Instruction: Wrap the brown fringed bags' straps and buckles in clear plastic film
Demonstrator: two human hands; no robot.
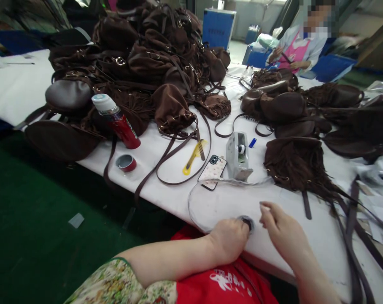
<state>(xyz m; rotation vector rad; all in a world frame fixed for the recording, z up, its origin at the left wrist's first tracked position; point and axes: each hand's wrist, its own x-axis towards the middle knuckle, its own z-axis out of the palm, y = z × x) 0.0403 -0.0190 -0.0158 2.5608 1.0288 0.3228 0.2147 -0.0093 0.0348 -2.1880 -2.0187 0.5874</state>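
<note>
My left hand (229,240) is closed at the table's near edge, gripping a small dark round thing with a pale, see-through rim (247,222); its kind is unclear. To its right, my right hand (281,226) is raised a little, thumb and fingers pinched together. Whatever may be between those fingertips is too small to make out. Beyond the hands lie a phone in a patterned case (213,172) and a white tape dispenser (238,155). A thin clear strip (191,207) curves over the table from near my left hand toward the dispenser.
Brown fringed bags (160,63) are heaped at the back left, with more bags (294,158) on the right. A red bottle (117,122), a tape roll (126,163) and a yellow comb (193,158) stand or lie left. Across the table, a person (299,48) holds something dark.
</note>
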